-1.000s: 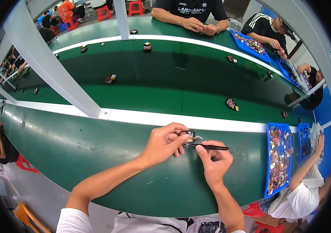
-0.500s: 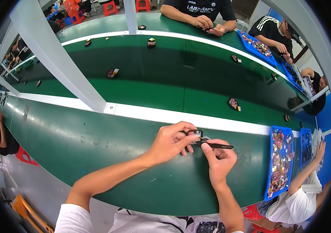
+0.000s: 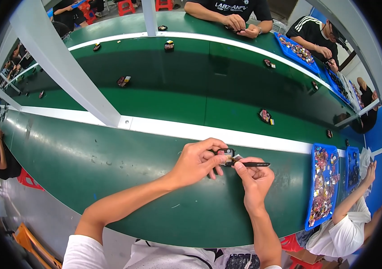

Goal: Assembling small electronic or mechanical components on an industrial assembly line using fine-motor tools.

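My left hand [image 3: 198, 162] is closed round a small black casing [image 3: 226, 153] with light and reddish parts inside, held above the green table. Between the thumb and fingers of my right hand [image 3: 254, 175] is a slim black tool that looks like tweezers [image 3: 258, 164]. Its blunt end points right, and its working end meets the casing's right side. A small pale piece [image 3: 237, 158] shows beside that end; I cannot make out whether it is gripped. My fingers hide much of the casing's lower edge.
A blue tray [image 3: 311, 215] of small colourful parts stands at right, with another blue tray [image 3: 352, 168] beyond it. Past the white rail [image 3: 191, 130], a green conveyor belt [image 3: 177, 98] carries several small assemblies. A slanted grey post [image 3: 61, 67] rises at left. Co-workers sit around.
Assemblies on the belt have shifted left. My right hand and the tweezers have moved slightly at the casing, and the pale piece stands up a little more. My left hand is nearly still.
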The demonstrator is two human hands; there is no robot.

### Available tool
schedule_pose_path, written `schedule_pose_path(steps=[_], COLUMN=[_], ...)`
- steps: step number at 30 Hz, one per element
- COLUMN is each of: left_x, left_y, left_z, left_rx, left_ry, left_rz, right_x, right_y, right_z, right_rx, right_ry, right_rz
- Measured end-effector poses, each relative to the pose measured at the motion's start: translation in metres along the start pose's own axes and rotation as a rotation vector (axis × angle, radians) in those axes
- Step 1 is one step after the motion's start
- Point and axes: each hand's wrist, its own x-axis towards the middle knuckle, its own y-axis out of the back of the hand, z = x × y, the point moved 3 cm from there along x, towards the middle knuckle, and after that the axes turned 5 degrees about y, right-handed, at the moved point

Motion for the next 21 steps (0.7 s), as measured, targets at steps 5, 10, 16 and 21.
schedule_pose_path(steps=[5, 10, 16, 21], left_x=[0.001, 0.006, 0.013, 0.016], left_y=[-0.002, -0.003, -0.005, -0.011], left_z=[0.001, -0.001, -0.006, -0.006], left_rx=[-0.001, -0.021, -0.074, -0.079], left_ry=[0.022, 0.073, 0.129, 0.134], left_rz=[0.011, -0.012, -0.085, -0.112], right_x=[0.002, 0.003, 0.005, 0.002], right_y=[0.003, 0.009, 0.013, 0.022], right_z=[0.001, 0.001, -0.003, -0.003], right_rx=[-0.019, -0.033, 0.039, -0.057], right_ry=[0.069, 0.096, 0.037, 0.206], right_rz=[-0.004, -0.021, -0.02, -0.014])
